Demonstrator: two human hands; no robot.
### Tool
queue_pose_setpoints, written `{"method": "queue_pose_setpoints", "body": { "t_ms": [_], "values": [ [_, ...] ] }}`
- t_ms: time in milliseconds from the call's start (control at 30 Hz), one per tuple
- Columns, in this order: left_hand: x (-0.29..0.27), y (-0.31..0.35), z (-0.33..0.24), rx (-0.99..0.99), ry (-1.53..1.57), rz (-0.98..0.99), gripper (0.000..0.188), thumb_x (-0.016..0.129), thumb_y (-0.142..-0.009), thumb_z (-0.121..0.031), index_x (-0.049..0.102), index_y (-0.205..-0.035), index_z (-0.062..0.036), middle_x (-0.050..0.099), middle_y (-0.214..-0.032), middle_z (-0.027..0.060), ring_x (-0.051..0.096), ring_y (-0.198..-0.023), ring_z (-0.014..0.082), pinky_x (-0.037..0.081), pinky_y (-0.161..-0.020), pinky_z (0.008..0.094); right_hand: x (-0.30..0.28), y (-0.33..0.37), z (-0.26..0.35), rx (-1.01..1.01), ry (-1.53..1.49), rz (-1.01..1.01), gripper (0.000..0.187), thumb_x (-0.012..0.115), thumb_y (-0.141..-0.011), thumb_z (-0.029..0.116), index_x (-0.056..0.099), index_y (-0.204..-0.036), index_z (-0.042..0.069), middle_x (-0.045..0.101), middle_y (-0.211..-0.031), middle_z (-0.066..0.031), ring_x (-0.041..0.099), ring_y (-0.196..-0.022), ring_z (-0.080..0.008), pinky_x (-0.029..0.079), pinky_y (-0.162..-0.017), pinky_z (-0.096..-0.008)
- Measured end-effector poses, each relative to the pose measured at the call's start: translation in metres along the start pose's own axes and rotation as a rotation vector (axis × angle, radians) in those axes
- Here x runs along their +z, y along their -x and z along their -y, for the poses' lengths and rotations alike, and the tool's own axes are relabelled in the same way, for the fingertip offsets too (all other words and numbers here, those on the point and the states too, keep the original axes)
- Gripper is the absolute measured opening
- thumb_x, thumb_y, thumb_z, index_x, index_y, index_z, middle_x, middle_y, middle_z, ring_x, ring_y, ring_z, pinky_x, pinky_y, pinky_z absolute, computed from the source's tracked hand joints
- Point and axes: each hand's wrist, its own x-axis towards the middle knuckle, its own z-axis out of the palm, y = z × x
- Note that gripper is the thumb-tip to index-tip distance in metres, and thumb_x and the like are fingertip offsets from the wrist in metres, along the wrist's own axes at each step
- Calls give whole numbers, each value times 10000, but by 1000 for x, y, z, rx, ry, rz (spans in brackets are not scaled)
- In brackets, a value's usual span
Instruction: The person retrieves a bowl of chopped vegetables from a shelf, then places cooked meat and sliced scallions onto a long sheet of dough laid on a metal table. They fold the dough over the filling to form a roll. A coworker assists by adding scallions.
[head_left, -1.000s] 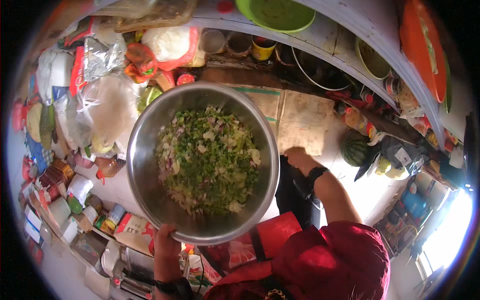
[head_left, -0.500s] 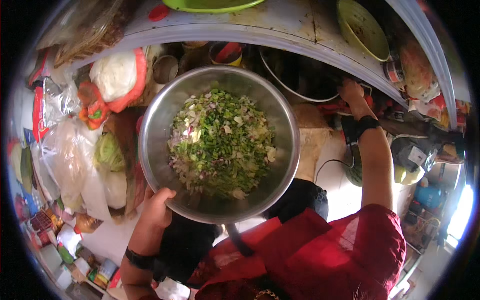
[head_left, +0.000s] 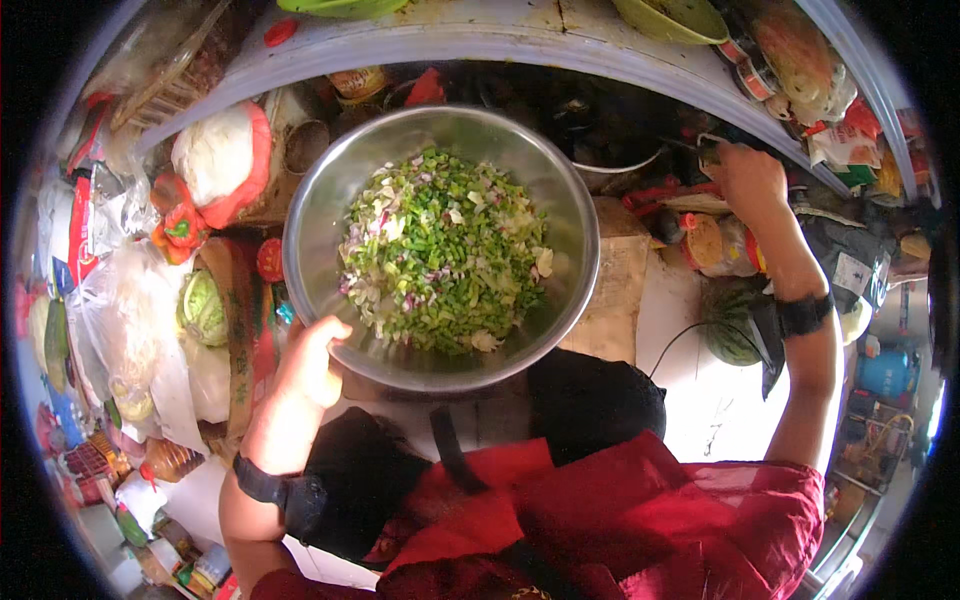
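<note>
Stainless-steel bowl (head_left: 445,382) in hand by its rim, greens chopped and gathered.
Left hand (head_left: 305,365) pinches the near-left rim, thumb over the edge, fingers hidden beneath. Right hand (head_left: 752,185) at a pale-edged handle (head_left: 706,155) near a dark pan (head_left: 625,165); fingers curled, cannot tell if closed on it. Bowl sits before the torso, beside the cardboard (head_left: 615,270); any support underneath is hidden. Cutting and gathering look finished; pan's interior too dark to read, so what remains is unclear. Chopped vegetables (head_left: 440,250): small, bright green, flecked with purple and white, loosely heaped, not evenly mixed; bare steel around them. Farther out: watermelon (head_left: 728,330) to the right, cabbage (head_left: 203,308) to the left.
</note>
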Motion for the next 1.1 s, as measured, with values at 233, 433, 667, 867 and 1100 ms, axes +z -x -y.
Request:
{"method": "queue_pose_setpoints", "body": {
  "t_ms": [233,433,667,867,1100],
  "values": [
    [13,-6,11,18,15,128,229,570,-737,-4,577,-961,-57,584,-864,18,563,-804,168,455,-747,316,-14,75,-29,142,7,-36,275,598,-862,333,598,-982,85,655,-906,-144,654,-802,-363,527,-660,-469],
    [16,-5,6,-1,-12,164,266,563,-729,-3,586,-990,-55,603,-897,28,576,-823,174,467,-755,323,1,108,-41,99,-432,-245,216,619,-860,254,577,-937,57,632,-877,-171,619,-803,-390,491,-658,-451],
    [15,-8,13,36,-24,114,325,560,-724,-4,587,-1046,-43,603,-923,48,577,-842,185,491,-735,331,-17,143,-31,38,-607,-318,242,662,-829,157,617,-1020,16,620,-843,-173,617,-764,-360,491,-669,-375],
    [12,-13,18,86,-4,78,289,581,-720,0,598,-1006,-37,601,-844,58,590,-777,188,509,-630,336,-46,162,-12,-173,-408,-430,280,690,-782,49,631,-1047,-23,602,-818,-147,591,-707,-291,485,-660,-364],
    [9,-15,17,64,-75,181,384,569,-724,-10,587,-1106,-46,587,-984,54,551,-899,195,506,-747,366,-51,161,-4,-286,-188,-680,376,737,-696,62,676,-1066,32,594,-784,-89,577,-678,-238,485,-623,-352]
  ]
}}
